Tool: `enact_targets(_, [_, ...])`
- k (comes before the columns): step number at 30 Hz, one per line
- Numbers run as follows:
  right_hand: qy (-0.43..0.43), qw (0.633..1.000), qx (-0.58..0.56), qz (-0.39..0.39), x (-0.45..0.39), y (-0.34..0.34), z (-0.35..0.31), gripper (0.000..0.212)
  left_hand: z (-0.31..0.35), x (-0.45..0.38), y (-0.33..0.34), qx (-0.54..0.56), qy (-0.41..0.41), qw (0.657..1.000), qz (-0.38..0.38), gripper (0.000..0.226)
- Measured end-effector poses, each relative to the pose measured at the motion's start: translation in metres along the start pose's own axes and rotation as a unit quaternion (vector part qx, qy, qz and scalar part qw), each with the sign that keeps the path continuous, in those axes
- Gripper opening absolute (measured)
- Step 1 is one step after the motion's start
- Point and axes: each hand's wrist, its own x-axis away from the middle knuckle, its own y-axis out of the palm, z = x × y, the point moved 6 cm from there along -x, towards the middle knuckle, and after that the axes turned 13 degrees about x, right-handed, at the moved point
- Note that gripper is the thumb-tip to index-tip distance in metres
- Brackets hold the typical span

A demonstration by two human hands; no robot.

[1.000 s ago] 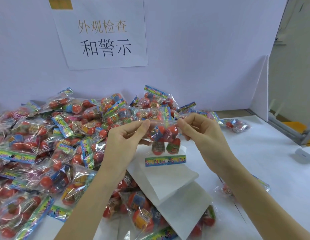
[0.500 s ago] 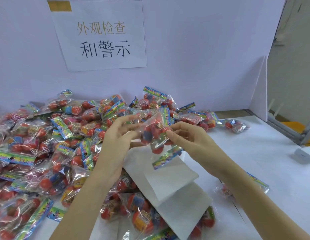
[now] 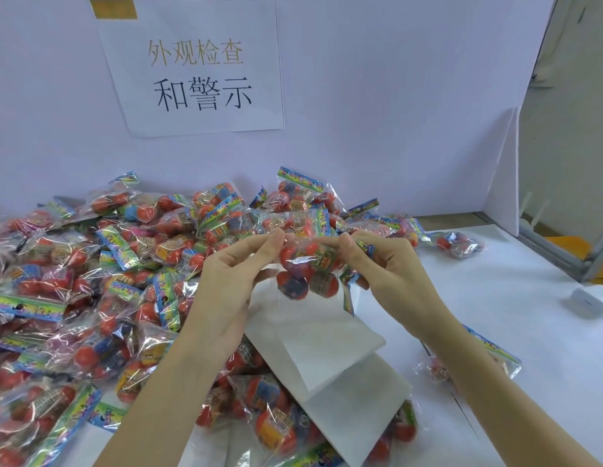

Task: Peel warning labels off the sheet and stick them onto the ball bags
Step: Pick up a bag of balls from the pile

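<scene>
Above the white tabletop (image 3: 495,298), both hands hold one clear ball bag (image 3: 307,271) up between them; the left hand (image 3: 232,281) pinches the bag's upper left edge between thumb and fingertips, its other fingers loosely curled; the right hand (image 3: 391,267) grips the bag's right side, fingers curled round the plastic and its colourful header strip; the bag holds red and blue balls and a printed insert; directly below it lie the white label sheets (image 3: 327,358), folded and overlapping, resting partly on other bags; I cannot tell whether any label is on the held bag; a large pile of ball bags (image 3: 91,281) covers the left half of the tabletop and runs along the back wall; one further bag (image 3: 461,242) lies apart at the right rear, another (image 3: 495,358) near the right forearm; a paper sign (image 3: 192,65) with printed characters is fixed to the wall; a small white device (image 3: 591,301) sits at the right edge.
</scene>
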Motion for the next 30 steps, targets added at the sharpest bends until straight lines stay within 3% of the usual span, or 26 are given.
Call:
enact_targets(4, [0.014, 1.0, -0.007, -0.023, 0.0, 0.004, 0.002, 0.04, 0.01, 0.003, -0.008, -0.027, 0.084, 0.995, 0.051, 0.027])
enact_targets(8, [0.098, 0.991, 0.009, 0.087, 0.0, -0.002, 0.02, 0.016, 0.019, 0.006, -0.005, -0.001, 0.16, 0.986, 0.04, 0.018])
enact_targets(9, [0.132, 0.986, 0.009, 0.099, 0.002, -0.002, 0.024, 0.028, 0.021, 0.007, -0.003, -0.019, 0.182, 0.983, 0.032, 0.016])
enact_targets(11, [0.182, 0.981, -0.061, 0.033, 0.001, 0.004, 0.03, 0.064, 0.025, 0.012, 0.006, -0.089, 0.232, 0.969, -0.003, 0.015])
enact_targets(12, [0.194, 0.974, -0.119, -0.015, 0.001, 0.011, 0.029, 0.073, 0.025, 0.014, 0.011, -0.133, 0.255, 0.957, -0.031, 0.018])
enact_targets(14, [0.182, 0.953, -0.231, -0.073, 0.002, 0.019, 0.02, 0.072, 0.024, 0.018, 0.024, -0.247, 0.317, 0.91, -0.105, 0.023])
enact_targets(16, [0.153, 0.933, -0.319, -0.071, 0.001, 0.021, 0.015, 0.062, 0.017, 0.026, 0.037, -0.354, 0.38, 0.836, -0.176, 0.025])
enact_targets(18, [0.131, 0.928, -0.344, -0.054, 0.001, 0.02, 0.014, 0.048, 0.01, 0.03, 0.043, -0.398, 0.386, 0.804, -0.214, 0.021])
enact_targets(21, [0.127, 0.945, -0.297, -0.054, 0.002, 0.016, 0.012, 0.031, 0.008, 0.033, 0.041, -0.375, 0.378, 0.825, -0.19, 0.025])
enact_targets(24, [0.145, 0.956, -0.246, -0.063, 0.003, 0.016, 0.014, 0.034, 0.028, 0.035, 0.03, -0.364, 0.45, 0.814, -0.049, 0.05])
enact_targets(26, [0.148, 0.966, -0.204, -0.055, 0.003, 0.016, 0.013, 0.035, 0.038, 0.033, 0.022, -0.36, 0.462, 0.81, 0.027, 0.036])
enact_targets(28, [0.136, 0.978, -0.15, -0.04, 0.003, 0.015, 0.011, 0.036, 0.036, 0.024, 0.019, -0.339, 0.362, 0.869, 0.01, 0.037])
enact_targets(30, [0.11, 0.988, -0.094, -0.049, 0.003, 0.018, 0.008, 0.045, 0.018, 0.011, 0.018, -0.3, 0.192, 0.933, -0.054, 0.044])
